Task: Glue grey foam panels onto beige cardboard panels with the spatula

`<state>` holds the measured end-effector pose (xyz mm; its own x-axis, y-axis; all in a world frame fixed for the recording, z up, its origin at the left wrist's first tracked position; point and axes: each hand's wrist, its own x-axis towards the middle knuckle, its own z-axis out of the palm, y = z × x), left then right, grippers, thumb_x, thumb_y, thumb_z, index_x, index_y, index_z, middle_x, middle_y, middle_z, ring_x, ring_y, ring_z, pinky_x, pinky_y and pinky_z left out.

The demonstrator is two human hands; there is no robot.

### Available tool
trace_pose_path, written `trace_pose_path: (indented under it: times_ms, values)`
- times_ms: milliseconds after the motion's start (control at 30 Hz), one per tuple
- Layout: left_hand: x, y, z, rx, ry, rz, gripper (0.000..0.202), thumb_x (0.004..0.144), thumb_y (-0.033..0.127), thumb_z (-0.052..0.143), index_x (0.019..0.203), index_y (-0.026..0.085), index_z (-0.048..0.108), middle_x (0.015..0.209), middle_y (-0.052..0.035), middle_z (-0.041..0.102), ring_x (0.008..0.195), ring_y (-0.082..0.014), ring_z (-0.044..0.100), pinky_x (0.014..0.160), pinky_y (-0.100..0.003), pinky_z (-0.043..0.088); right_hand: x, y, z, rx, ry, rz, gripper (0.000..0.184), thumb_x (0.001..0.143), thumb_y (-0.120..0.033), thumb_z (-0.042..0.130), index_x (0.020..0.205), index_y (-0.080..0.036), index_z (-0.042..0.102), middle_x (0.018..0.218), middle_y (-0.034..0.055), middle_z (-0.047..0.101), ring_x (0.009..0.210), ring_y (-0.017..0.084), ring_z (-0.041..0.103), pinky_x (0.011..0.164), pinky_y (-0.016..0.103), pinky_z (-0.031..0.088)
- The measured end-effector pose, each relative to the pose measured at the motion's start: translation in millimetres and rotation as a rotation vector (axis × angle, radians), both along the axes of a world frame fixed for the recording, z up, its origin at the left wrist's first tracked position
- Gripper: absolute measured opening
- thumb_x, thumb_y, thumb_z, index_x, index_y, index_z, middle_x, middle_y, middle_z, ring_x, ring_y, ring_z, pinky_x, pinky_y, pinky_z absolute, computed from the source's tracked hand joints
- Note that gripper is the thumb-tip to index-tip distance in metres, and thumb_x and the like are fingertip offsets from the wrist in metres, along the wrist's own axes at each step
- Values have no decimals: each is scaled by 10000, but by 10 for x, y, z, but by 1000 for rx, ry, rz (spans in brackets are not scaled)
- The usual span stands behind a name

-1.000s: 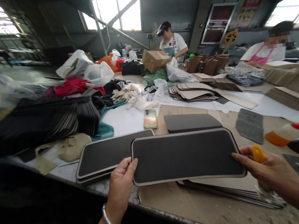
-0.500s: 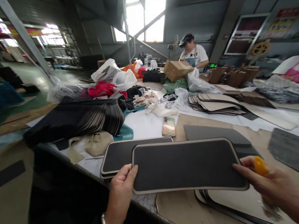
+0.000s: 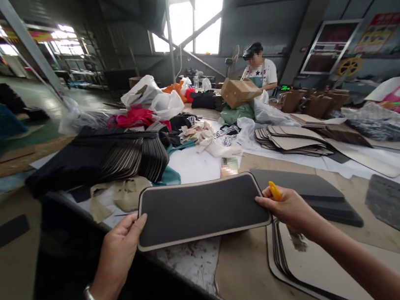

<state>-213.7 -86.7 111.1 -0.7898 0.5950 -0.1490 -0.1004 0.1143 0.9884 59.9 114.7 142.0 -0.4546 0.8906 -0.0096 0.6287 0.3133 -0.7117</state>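
A long dark panel [image 3: 199,210] with a tan rim and rounded corners lies level between my two hands, low over the table's near left part. My left hand [image 3: 119,248] grips its left end, thumb on top. My right hand [image 3: 289,207] holds its right end with the fingertips and also carries a yellow-handled brush [image 3: 276,192], whose bristles hang below the hand. Whether the panel rests on the stack of like panels seen earlier beneath it cannot be told. A pile of tan boards [image 3: 313,265] lies under my right forearm.
Grey sheets [image 3: 302,189] lie right of the panel. A fanned stack of dark pieces [image 3: 112,157], bags and cloth cover the left and back. More tan boards [image 3: 288,138] lie farther off. Two other people [image 3: 259,69] work at the far side. The table edge [image 3: 190,290] runs diagonally.
Both hands have carried the panel to the left, over where the stack of like panels lay. My right hand moved leftward with the brush.
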Motion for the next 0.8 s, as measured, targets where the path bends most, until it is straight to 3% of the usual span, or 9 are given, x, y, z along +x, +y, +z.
trace_pose_path:
  times_ms: [333, 600, 800]
  values:
    - [-283, 10, -82, -54, 76, 13, 407, 518, 521, 715, 757, 198, 651, 683, 15, 655, 700, -173, 585, 636, -227, 478, -311, 79, -46, -28, -34, 37, 277, 685, -427, 553, 570, -209, 426, 498, -44, 407, 447, 94, 359, 433, 223, 297]
    - [-364, 115, -32, -106, 97, -88, 441, 535, 557, 681, 762, 183, 630, 654, 25, 651, 688, -170, 597, 652, -240, 485, -376, 58, -17, -281, 28, -21, 297, 652, -460, 575, 599, -209, 426, 419, -86, 357, 373, 69, 308, 380, 203, 244]
    - [-481, 188, -67, -204, 145, -137, 429, 553, 561, 645, 751, 181, 634, 628, 20, 660, 656, -182, 607, 611, -243, 482, -448, 87, -90, -395, 4, -49, 230, 715, -351, 563, 622, -210, 407, 399, -102, 344, 347, 64, 298, 373, 199, 232]
